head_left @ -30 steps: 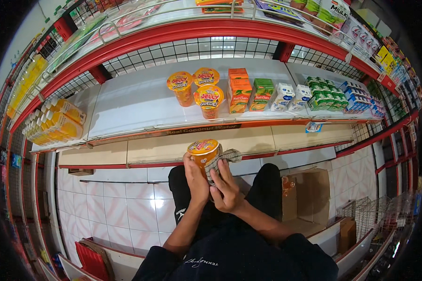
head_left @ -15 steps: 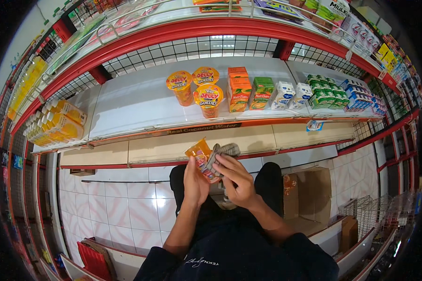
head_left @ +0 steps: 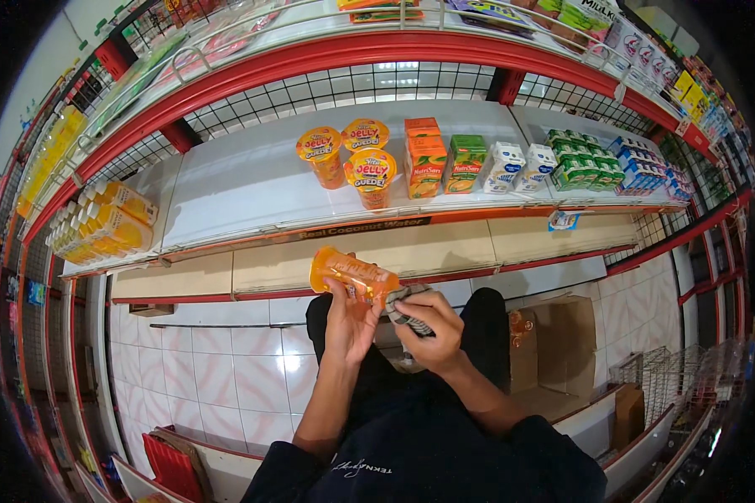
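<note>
An orange jelly cup point(head_left: 352, 273) lies tilted on its side in my left hand point(head_left: 349, 327), whose fingers are wrapped round it. Closed on a bunched grey striped cloth point(head_left: 411, 308), my right hand point(head_left: 434, 332) presses the cloth against the cup's right end. Both hands are above my lap, in front of the low beige shelf. Beyond them on the white shelf stand three matching jelly cups point(head_left: 371, 178) with printed lids.
Right of the cups are orange and green drink cartons point(head_left: 426, 161) and small milk packs point(head_left: 505, 166). Yellow bottles point(head_left: 109, 220) stand at the left. A red shelf edge point(head_left: 310, 75) runs overhead. An open cardboard box point(head_left: 554, 348) sits on the floor at my right.
The jelly cup has turned from pointing toward me to lying more sideways. The cloth has moved from over its side to its right end, and my right hand slightly down.
</note>
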### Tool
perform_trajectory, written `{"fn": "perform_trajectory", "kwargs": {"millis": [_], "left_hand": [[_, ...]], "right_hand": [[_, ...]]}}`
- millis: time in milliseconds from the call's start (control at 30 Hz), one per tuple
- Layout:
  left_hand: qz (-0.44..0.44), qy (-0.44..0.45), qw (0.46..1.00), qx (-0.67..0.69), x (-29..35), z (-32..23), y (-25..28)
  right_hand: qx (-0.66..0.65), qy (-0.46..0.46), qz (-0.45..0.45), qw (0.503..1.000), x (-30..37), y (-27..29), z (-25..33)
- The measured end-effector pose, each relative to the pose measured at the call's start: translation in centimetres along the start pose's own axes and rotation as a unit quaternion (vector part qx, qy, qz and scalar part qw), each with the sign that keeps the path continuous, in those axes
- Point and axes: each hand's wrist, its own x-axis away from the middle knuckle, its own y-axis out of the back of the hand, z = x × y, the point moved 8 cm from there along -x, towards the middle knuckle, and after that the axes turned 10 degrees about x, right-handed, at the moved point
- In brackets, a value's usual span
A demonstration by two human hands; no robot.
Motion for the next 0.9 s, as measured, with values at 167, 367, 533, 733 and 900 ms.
{"fn": "perform_trajectory", "kwargs": {"millis": [167,367,533,733,900], "left_hand": [[-0.005,-0.011,0.999,-0.043,0.4,0.2,0.6],[0.010,0.006,1.000,-0.024,0.4,0.9,0.2],[0.023,-0.002,0.999,-0.030,0.9,1.6,-0.4],[0.032,-0.043,0.998,-0.042,1.4,2.0,-1.2],[0.036,-0.053,0.996,-0.060,1.9,2.2,-1.4]], "right_hand": [[0.029,-0.040,-0.008,0.999,0.0,0.5,-1.1],[-0.016,0.010,0.001,1.000,-0.4,1.2,0.1],[0.019,-0.052,-0.010,0.998,-0.5,1.9,-1.3],[0.015,-0.066,-0.066,0.996,0.1,1.4,-0.8],[0.014,-0.071,-0.084,0.994,0.5,1.2,-0.8]]}}
